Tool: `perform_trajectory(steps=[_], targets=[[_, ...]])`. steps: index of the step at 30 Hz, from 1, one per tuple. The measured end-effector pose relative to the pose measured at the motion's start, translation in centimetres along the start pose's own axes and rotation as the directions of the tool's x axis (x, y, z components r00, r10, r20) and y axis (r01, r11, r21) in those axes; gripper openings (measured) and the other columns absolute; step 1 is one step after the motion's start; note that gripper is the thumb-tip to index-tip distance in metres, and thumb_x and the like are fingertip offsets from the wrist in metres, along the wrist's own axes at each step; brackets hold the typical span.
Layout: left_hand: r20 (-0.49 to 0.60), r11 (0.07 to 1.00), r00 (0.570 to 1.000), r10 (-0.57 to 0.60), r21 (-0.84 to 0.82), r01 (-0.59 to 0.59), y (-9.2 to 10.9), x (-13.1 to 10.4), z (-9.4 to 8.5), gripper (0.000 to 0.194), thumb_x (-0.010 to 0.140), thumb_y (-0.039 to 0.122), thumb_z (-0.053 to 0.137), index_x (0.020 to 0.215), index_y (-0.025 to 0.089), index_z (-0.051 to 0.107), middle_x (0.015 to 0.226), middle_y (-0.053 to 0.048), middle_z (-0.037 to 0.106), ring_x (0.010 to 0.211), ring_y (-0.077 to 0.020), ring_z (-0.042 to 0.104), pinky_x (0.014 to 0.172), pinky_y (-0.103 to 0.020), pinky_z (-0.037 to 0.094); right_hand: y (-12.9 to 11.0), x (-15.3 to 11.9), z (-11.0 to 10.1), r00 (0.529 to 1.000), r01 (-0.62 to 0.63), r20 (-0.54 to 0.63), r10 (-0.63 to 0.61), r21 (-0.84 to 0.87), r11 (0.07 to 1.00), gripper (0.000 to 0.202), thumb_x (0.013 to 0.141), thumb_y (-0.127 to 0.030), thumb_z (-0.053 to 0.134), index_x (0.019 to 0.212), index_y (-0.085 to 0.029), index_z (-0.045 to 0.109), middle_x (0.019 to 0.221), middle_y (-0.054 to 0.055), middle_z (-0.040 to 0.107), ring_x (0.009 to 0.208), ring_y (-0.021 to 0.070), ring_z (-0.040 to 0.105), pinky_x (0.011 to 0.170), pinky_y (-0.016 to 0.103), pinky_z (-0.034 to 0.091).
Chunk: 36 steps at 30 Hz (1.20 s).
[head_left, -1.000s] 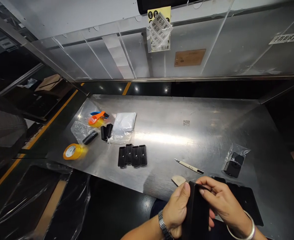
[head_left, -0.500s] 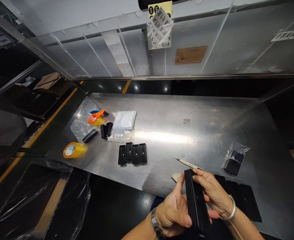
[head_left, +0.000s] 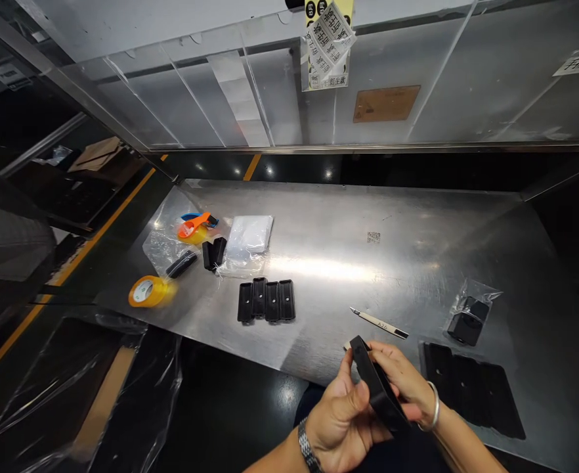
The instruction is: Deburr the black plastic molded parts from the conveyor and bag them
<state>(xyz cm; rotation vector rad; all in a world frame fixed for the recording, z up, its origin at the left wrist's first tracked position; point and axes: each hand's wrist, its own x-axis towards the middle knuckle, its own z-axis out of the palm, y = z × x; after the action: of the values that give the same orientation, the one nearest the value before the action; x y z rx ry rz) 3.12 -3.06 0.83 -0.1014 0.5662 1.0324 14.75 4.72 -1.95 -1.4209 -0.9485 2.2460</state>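
Person's L hand [head_left: 339, 414] & R hand [head_left: 402, 376] both grip the black tray [head_left: 374, 386], held btwn them by the bench's [head_left: 323, 220] near edge. Long axis slants: far end up-L, near end down-R. L grip on its L side, R opp.; neither nearer, both touching.

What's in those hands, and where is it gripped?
A black case: the left hand grips its left long side, the right hand its right.
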Motion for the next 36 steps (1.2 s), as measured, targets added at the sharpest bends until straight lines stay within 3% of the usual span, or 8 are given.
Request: perform_trajectory(steps=[4,7,11,18,21,25,29,36], targets=[[0.001,0.990,0.998,0.066,0.127,-0.066,-0.1,-0.5,0.1,0.136,0.049,0.029,0.089,0.140,0.038,-0.012,0.104,-0.005,0.060,0.081,-0.0264,0.071,0.070,-0.033,0.050,-0.2,-0.5,1.2,0.999,0.037,-0.013,-0.037,-0.015,0.999,0.027,0.076,-0.045,0.063,0.075,-0.018,0.058,0.050,-0.009,0.047,0.033,0.0018,0.033,0.031,0.015,0.024],[0.035,0.966,0.998,0.047,0.252,-0.055,0.1,-0.9,-0.2,0.146,0.046,0.027,0.090,0.135,0.044,-0.024,0.124,-0.012,0.048,0.084,-0.0250,0.069,0.061,-0.027,0.051,-0.3,-0.9,2.0,0.998,0.058,-0.020,-0.059,-0.038,0.998,0.030,0.079,-0.049,0.059,0.085,-0.020,0.060,0.051,-0.008,0.047,0.032,0.0038,0.036,0.030,0.016,0.022],[0.095,0.927,0.995,0.028,0.370,-0.061,0.7,-1.5,-0.9,0.143,0.048,0.032,0.089,0.133,0.048,-0.024,0.136,-0.017,0.035,0.091,-0.0245,0.066,0.059,-0.026,0.051,-0.3,-0.7,2.3,0.994,0.103,-0.030,-0.106,-0.080,0.991,0.034,0.078,-0.052,0.061,0.091,-0.021,0.063,0.054,-0.007,0.051,0.037,0.0063,0.042,0.033,0.017,0.031],[0.168,0.866,0.985,0.051,0.484,-0.127,1.3,-2.4,-2.1,0.135,0.052,0.029,0.087,0.134,0.048,-0.019,0.148,-0.017,0.019,0.099,-0.0267,0.063,0.076,-0.041,0.052,-0.9,-0.8,2.6,0.988,0.152,-0.013,-0.155,-0.148,0.977,0.036,0.078,-0.048,0.062,0.101,-0.021,0.067,0.066,-0.002,0.062,0.052,0.0117,0.053,0.049,0.023,0.047],[0.188,0.823,0.973,0.131,0.526,-0.213,1.8,-2.8,-2.6,0.131,0.056,0.025,0.085,0.135,0.046,-0.017,0.153,-0.016,0.010,0.107,-0.0293,0.059,0.085,-0.046,0.049,-1.1,-1.6,2.5,0.983,0.177,-0.011,-0.182,-0.169,0.970,0.037,0.085,-0.046,0.052,0.110,-0.022,0.066,0.083,0.004,0.069,0.075,0.0187,0.063,0.073,0.032,0.052],[0.213,0.752,0.958,0.191,0.596,-0.282,2.6,-3.6,-3.1,0.123,0.064,0.019,0.079,0.138,0.040,-0.018,0.154,-0.014,0.014,0.126,-0.0330,0.044,0.094,-0.048,0.044,-0.8,-2.8,2.3,0.969,0.243,0.094,-0.227,-0.232,0.942,0.044,0.086,-0.045,0.051,0.126,-0.026,0.056,0.120,0.009,0.063,0.116,0.0261,0.053,0.103,0.044,0.037],[0.191,0.687,0.968,0.164,0.682,-0.251,3.2,-4.3,-3.3,0.121,0.065,0.014,0.075,0.139,0.033,-0.019,0.152,-0.016,0.022,0.129,-0.0335,0.041,0.095,-0.048,0.044,-0.5,-3.2,2.7,0.955,0.288,0.159,-0.249,-0.319,0.903,0.054,0.082,-0.045,0.059,0.132,-0.026,0.050,0.127,0.012,0.059,0.119,0.0283,0.052,0.102,0.047,0.039],[0.146,0.623,0.977,0.157,0.752,-0.213,2.6,-4.6,-4.1,0.119,0.063,0.009,0.071,0.139,0.027,-0.018,0.155,-0.014,0.010,0.137,-0.0366,0.024,0.102,-0.048,0.038,0.6,-2.6,4.3,0.946,0.322,0.092,-0.311,-0.373,0.870,0.051,0.080,-0.044,0.063,0.125,-0.020,0.057,0.113,0.012,0.067,0.105,0.0282,0.061,0.093,0.044,0.047]])
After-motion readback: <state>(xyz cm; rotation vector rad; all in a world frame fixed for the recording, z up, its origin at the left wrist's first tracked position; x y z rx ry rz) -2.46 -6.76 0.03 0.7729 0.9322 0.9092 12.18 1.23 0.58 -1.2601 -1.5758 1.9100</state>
